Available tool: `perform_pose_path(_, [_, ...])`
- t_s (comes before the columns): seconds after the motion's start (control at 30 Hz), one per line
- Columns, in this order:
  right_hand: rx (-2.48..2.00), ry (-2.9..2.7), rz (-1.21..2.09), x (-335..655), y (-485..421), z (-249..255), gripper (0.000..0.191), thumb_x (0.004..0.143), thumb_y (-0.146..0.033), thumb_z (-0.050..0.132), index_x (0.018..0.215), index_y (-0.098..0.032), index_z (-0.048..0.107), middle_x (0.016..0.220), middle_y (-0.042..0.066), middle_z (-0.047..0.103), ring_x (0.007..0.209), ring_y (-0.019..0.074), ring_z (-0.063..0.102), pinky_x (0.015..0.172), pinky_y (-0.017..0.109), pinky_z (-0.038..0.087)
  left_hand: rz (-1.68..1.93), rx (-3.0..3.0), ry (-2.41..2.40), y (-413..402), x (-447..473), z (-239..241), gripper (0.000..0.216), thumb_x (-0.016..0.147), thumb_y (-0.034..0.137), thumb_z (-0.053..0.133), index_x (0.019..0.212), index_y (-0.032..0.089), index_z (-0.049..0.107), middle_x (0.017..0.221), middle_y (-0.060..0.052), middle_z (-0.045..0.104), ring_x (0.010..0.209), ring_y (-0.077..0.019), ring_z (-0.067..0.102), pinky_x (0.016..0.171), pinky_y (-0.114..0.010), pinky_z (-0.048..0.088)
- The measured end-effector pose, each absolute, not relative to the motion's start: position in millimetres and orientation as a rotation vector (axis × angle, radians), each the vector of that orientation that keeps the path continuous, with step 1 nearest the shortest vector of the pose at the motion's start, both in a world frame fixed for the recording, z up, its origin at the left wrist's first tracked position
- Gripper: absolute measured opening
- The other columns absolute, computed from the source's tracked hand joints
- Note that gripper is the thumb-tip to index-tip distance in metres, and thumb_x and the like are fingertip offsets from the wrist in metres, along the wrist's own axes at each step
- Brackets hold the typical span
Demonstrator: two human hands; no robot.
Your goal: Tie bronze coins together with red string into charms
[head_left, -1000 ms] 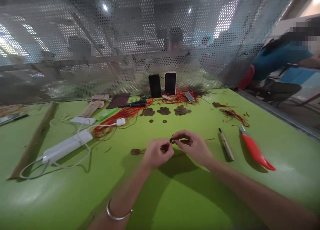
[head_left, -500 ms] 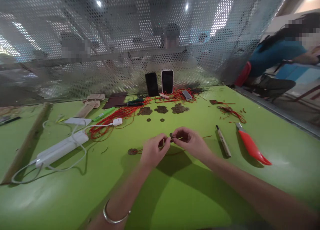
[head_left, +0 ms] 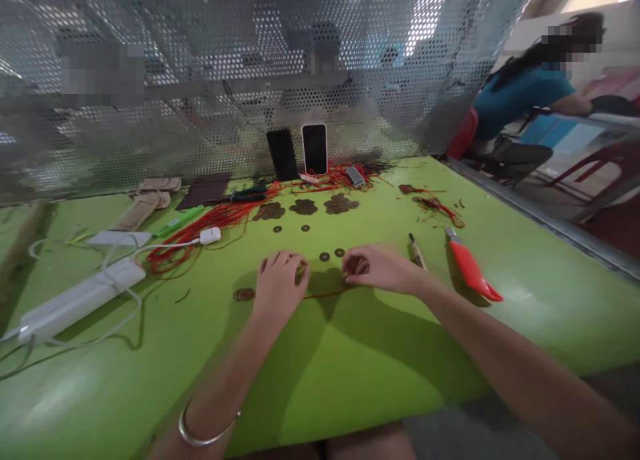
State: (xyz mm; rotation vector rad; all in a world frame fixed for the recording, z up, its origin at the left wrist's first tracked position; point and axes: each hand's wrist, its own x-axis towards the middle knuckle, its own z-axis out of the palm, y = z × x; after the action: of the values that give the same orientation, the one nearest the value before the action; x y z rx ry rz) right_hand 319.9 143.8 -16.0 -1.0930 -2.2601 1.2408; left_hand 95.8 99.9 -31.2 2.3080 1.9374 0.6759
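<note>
Both my hands rest low on the green table [head_left: 350,373]. My left hand [head_left: 277,288] has its fingers curled down, pinching one end of a thin red cord [head_left: 325,293] that runs across to my right hand [head_left: 381,268]. The right hand is closed on the cord's other end, beside a dark coin at its fingertips. Two loose holed coins [head_left: 332,255] lie just beyond and between my hands. A small cluster of coins [head_left: 243,294] sits left of my left hand.
Coin piles [head_left: 305,207] and a bundle of red cords [head_left: 200,230] lie farther back, before two upright phones [head_left: 299,151]. A red utility knife [head_left: 470,272] and a slim tool [head_left: 417,251] lie right. A white power strip [head_left: 75,302] with cables lies left. A seated person [head_left: 525,97] is at right.
My hands dropped from a raised pinch down onto the table and moved apart, stretching the cord between them. Two coins now show beyond them. The view shifted left and down.
</note>
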Motion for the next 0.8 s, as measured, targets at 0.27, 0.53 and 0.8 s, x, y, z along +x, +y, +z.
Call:
perform_pose_path(0.27, [-1.3, -2.492, 0.847, 340, 137, 15, 0.016, 0.082, -0.024, 0.054, 0.094, -0.019, 0.064, 0.086, 0.005, 0.072, 0.075, 0.0169, 0.066, 0.069, 0.028, 0.048, 0.692, 2.719, 1.646, 65, 130, -26, 0.025, 0.087, 0.014, 0.047, 0.105, 0.017, 0.064, 0.104, -0.007, 0.067, 0.097, -0.0223, 0.06, 0.088, -0.047, 0.048])
perform_pose_path(0.53, [-1.956, -2.465, 0.332, 418, 165, -1, 0.044, 0.084, -0.044, 0.05, 0.118, -0.017, 0.044, 0.067, 0.005, 0.064, 0.057, 0.0193, 0.056, 0.051, 0.028, 0.033, 0.525, 3.002, 1.382, 37, 149, -33, 0.026, 0.086, 0.018, 0.053, 0.109, 0.011, 0.063, 0.104, -0.006, 0.069, 0.093, -0.02, 0.062, 0.09, -0.041, 0.047])
perform_pose_path(0.8, [-1.358, -2.054, 0.84, 405, 164, 19, 0.023, 0.089, -0.028, 0.038, 0.091, -0.022, 0.061, 0.078, 0.004, 0.059, 0.069, 0.0162, 0.056, 0.061, 0.028, 0.043, 0.377, 3.083, 1.345, 23, 149, -34, 0.036, 0.088, 0.024, 0.052, 0.121, 0.013, 0.056, 0.116, -0.003, 0.066, 0.102, -0.0194, 0.058, 0.097, -0.039, 0.038])
